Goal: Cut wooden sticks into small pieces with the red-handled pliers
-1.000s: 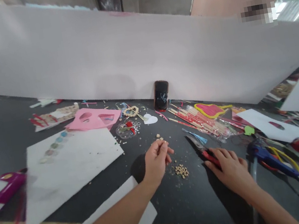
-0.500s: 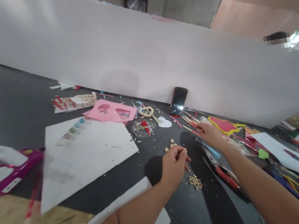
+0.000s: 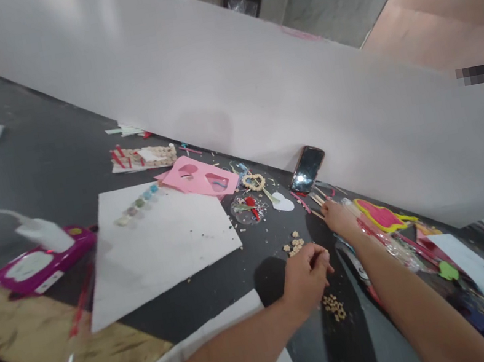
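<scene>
My left hand (image 3: 304,277) is closed in a loose pinch low over the dark table; whatever lies between its fingertips is hidden. Small pale wooden beads or ring pieces lie in two heaps, one pile (image 3: 334,307) nearer me and another cluster (image 3: 294,243) just beyond the hand. Farther right, my right hand (image 3: 341,219) reaches down to thin wooden sticks (image 3: 317,199), some with red ends. Its fingers are bent together at the sticks, and I cannot see what is between them. Red-handled pliers (image 3: 359,269) are partly covered by my right forearm.
A phone (image 3: 308,168) leans on the white partition (image 3: 255,97). White board (image 3: 161,251), pink cut-out sheet (image 3: 199,178), clear dish (image 3: 248,209), beaded ring (image 3: 254,182) and white paper heart (image 3: 282,201) lie around. Purple glue gun or tool (image 3: 45,262) is left; craft pieces crowd the right.
The view has shifted, so the table things appear farther right. Both hands keep nearly the same places over the table, the left still pinched and the right still at the sticks.
</scene>
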Motion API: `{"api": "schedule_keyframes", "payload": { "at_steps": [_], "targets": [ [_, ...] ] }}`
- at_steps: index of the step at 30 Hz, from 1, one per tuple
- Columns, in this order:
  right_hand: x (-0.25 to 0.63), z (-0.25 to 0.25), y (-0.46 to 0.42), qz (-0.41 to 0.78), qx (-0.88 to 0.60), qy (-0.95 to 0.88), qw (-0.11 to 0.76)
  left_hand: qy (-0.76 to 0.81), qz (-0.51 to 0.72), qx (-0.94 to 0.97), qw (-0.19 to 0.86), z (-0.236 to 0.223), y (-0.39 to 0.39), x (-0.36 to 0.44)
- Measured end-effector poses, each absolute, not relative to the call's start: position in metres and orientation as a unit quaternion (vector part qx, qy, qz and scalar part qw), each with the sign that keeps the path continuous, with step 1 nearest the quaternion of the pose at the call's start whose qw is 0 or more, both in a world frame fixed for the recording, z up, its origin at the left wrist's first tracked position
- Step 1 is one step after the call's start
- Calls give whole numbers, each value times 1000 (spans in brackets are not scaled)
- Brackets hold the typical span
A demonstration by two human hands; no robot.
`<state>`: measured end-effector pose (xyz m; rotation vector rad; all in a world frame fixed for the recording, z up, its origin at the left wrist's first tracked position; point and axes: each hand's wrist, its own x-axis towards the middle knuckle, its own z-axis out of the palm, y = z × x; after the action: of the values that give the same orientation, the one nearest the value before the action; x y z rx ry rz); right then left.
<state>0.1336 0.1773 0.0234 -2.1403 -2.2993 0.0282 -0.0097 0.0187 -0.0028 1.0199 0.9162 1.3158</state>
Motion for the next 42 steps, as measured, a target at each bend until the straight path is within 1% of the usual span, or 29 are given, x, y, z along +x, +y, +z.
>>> {"api": "schedule_keyframes", "payload": {
  "at_steps": [3, 7, 11, 14, 19, 22, 29, 33, 36, 39, 42],
  "targets": [
    [134, 36, 152, 32, -638, -769, 15, 390, 570, 424, 586, -3, 21, -13],
    [137, 50, 87, 81, -563, -822, 28, 397, 584, 423, 567, -2, 23, -16],
    [138, 49, 21, 120, -522, -844, 28, 408, 593, 430, 545, -2, 22, -17],
    [135, 47, -4, 131, -511, -849, 35, 409, 597, 433, 538, -3, 19, -16],
    [141, 54, -15, 135, -507, -849, 64, 405, 602, 428, 539, -5, 14, -17],
    [162, 63, -18, 126, -524, -839, 83, 406, 598, 434, 537, -5, 13, -17],
    [215, 76, -27, 92, -580, -804, 91, 416, 574, 453, 541, -7, 9, -14],
    [219, 59, -24, 72, -570, -812, 105, 420, 561, 463, 543, -7, 7, -13],
    [215, 39, -20, 46, -560, -817, 132, 419, 557, 474, 539, -7, 6, -12],
    [215, 19, -18, 11, -573, -802, 167, 422, 555, 480, 532, -7, 6, -11],
    [221, 6, -20, -15, -593, -785, 179, 423, 549, 484, 534, -6, 5, -10]
  ]
}}
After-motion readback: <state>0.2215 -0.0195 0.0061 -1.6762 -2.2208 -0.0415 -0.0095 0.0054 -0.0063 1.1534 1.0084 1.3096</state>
